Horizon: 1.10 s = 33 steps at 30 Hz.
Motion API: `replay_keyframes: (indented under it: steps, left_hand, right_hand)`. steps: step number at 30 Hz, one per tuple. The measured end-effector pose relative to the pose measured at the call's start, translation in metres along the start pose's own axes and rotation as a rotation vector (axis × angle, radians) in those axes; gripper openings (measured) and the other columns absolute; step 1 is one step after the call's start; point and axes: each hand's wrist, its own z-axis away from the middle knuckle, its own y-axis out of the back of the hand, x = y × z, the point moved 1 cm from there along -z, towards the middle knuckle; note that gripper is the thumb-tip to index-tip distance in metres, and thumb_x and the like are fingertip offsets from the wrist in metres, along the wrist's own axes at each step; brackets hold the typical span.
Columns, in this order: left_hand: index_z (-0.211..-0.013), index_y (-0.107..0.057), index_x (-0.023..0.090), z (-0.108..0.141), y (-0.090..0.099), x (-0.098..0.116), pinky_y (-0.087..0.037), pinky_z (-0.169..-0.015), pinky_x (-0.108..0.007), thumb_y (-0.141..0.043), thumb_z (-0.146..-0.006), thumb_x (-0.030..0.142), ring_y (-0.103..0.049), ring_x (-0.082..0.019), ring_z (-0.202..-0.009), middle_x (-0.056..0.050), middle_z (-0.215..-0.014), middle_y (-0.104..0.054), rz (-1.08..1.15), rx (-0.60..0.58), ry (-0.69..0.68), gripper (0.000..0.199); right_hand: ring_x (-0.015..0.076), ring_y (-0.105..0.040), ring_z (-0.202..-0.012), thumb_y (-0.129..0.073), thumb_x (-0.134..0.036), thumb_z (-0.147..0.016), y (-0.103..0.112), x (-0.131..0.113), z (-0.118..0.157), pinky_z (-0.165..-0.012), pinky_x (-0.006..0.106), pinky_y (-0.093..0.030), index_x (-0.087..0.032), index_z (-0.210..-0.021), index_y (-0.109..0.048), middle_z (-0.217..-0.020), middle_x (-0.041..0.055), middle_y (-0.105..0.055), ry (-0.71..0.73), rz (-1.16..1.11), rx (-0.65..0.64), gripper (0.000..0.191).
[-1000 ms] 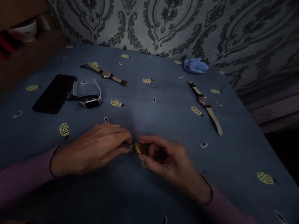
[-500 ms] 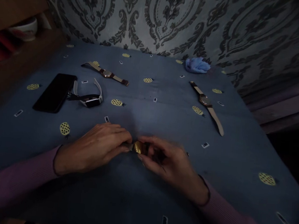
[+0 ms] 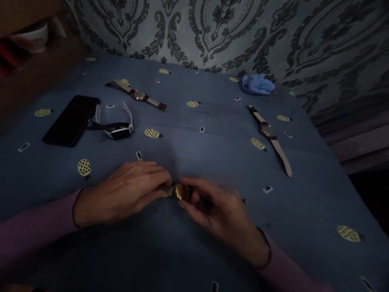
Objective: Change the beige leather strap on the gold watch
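Between my two hands, low over the table, is a wristwatch [image 3: 181,192] with a gold-coloured case. My left hand [image 3: 125,194] pinches the strap end on the case's left side. Thumb and fingers of my right hand [image 3: 222,212] close round the right side of the case. Part of the strap is hidden in the right palm, and a small tip sticks out beyond the knuckles. Farther off to the right lies a second wristwatch [image 3: 267,130], and a third wristwatch [image 3: 139,96] lies at the back left, both with straps stretched out.
On the left, a black phone [image 3: 71,120] lies beside a smartwatch [image 3: 120,133] with a pale band. A crumpled blue cloth [image 3: 257,84] sits near the patterned wall. A wooden shelf holding a bowl [image 3: 33,38] borders the blue table cover [image 3: 178,253].
Both hands stay almost in place on the watch. The right hand has shifted very slightly, and the strap tip beyond its knuckles shows a little more.
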Motion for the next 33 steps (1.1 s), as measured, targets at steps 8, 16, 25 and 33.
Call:
replay_keyframes:
  steps: [8,16,25,33]
  left_hand:
    - [-0.098,-0.063,0.016,0.0009,0.0007,-0.001,-0.043,-0.074,-0.03,-0.054,-0.096,0.018,-0.059,-0.016,-0.08,0.0,-0.088,-0.065,0.003,-0.018,0.012,0.009]
    - [-0.104,-0.063,0.017,0.0002,0.0003,-0.0027,-0.045,-0.077,-0.03,-0.053,-0.097,0.018,-0.06,-0.016,-0.083,-0.001,-0.093,-0.066,0.03,-0.002,-0.026,0.013]
    - [-0.1,-0.063,0.015,-0.0001,-0.0018,-0.0042,-0.043,-0.076,-0.028,-0.054,-0.096,0.016,-0.059,-0.014,-0.082,0.0,-0.088,-0.064,0.074,0.051,-0.042,0.011]
    - [-0.102,-0.063,0.016,0.0006,0.0021,-0.0009,-0.043,-0.078,-0.027,-0.054,-0.097,0.016,-0.059,-0.013,-0.082,0.001,-0.088,-0.065,0.116,0.104,-0.073,0.011]
  right_hand:
    - [0.0087,-0.058,-0.052,-0.063,-0.022,-0.086,-0.0014,0.0003,0.0013,-0.052,0.019,-0.052,-0.017,-0.112,-0.064,-0.065,-0.004,-0.059,0.014,0.0,0.017,0.026]
    - [0.0084,-0.053,-0.048,-0.065,-0.022,-0.085,-0.0011,0.0032,0.0009,-0.047,0.019,-0.047,-0.02,-0.112,-0.063,-0.061,-0.0065,-0.054,-0.02,-0.091,0.02,0.027]
    - [0.0098,-0.056,-0.051,-0.069,-0.021,-0.082,0.0008,0.0033,0.0003,-0.049,0.021,-0.047,-0.018,-0.112,-0.064,-0.058,-0.0065,-0.055,-0.16,-0.225,-0.017,0.03]
    - [0.0096,-0.057,-0.049,-0.068,-0.021,-0.082,0.0029,0.0006,-0.002,-0.051,0.022,-0.048,-0.018,-0.113,-0.064,-0.057,-0.0068,-0.057,-0.216,-0.326,-0.005,0.032]
